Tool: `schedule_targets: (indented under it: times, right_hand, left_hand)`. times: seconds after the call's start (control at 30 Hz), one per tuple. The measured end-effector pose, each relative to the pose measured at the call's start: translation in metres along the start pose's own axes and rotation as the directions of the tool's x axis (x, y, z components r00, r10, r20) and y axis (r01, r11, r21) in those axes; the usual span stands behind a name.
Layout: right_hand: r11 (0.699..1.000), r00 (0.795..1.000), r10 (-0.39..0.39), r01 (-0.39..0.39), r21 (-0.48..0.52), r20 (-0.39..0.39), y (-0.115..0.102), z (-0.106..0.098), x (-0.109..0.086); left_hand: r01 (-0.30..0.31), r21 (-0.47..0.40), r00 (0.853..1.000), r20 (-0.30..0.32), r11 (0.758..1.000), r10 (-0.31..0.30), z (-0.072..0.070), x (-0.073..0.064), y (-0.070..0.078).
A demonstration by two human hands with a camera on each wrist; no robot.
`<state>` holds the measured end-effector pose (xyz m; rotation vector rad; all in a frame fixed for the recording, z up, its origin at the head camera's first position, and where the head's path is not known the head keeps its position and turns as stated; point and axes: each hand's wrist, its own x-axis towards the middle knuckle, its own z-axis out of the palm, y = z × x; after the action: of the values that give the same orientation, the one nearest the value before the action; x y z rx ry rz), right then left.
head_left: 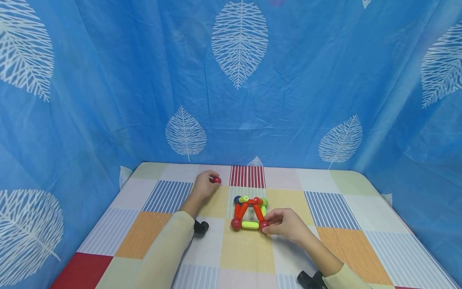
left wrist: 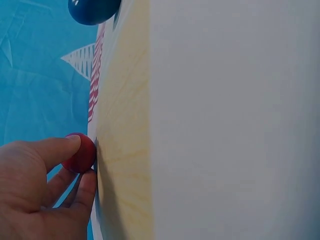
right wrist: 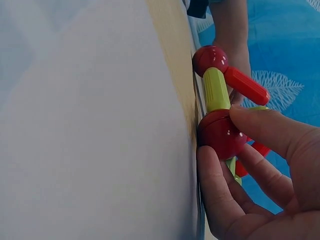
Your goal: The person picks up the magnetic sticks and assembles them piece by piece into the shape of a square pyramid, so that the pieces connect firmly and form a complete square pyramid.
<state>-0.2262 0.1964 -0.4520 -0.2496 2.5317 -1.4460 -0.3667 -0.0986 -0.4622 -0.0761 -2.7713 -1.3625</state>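
Note:
Toward the back of the table, my left hand [head_left: 204, 185] pinches a loose red ball [head_left: 217, 180] between thumb and fingers. The left wrist view shows this red ball [left wrist: 84, 154] low against the tabletop. My right hand [head_left: 288, 225] grips the red ball [right wrist: 222, 135] at the near right corner of a ball-and-rod frame. That frame has another red ball [head_left: 236, 224] at its near left, a dark blue ball [head_left: 237, 199] and a green ball [head_left: 265, 202] behind. A yellow-green rod [head_left: 250, 225] joins the two front balls, and red rods [head_left: 258, 213] slant upward from them.
A patchwork-patterned cloth [head_left: 249, 255] covers the table. Blue curtains with white leaf prints [head_left: 288, 132] stand behind and at both sides. Black wrist-worn devices [head_left: 201, 227] sit at both wrists, close over the cloth.

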Motion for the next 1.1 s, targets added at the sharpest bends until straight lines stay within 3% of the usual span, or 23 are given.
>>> schedule_targets:
  times: [0.2,0.43,0.63,1.1]
  right_hand:
    - [1.0,1.0,0.004,-0.004,0.017,0.001,0.0,0.0,0.0]
    - [1.0,1.0,0.006,-0.006,0.006,-0.001,0.0,0.0,0.0]
    - [1.0,1.0,0.019,-0.019,0.002,0.003,-0.001,0.0,-0.001]
    - [1.0,1.0,0.014,-0.014,-0.018,0.017,-0.001,-0.001,0.0]
  left_hand:
    - [-0.015,-0.059,0.999,0.028,0.998,0.017,-0.001,-0.005,0.001]
    - [-0.037,-0.198,0.993,0.106,0.979,0.059,-0.001,-0.015,0.007]
    - [-0.129,-0.228,0.977,0.136,0.965,0.163,0.001,-0.027,0.016]
    - [-0.216,-0.384,0.936,0.18,0.898,0.302,0.01,-0.058,0.041]
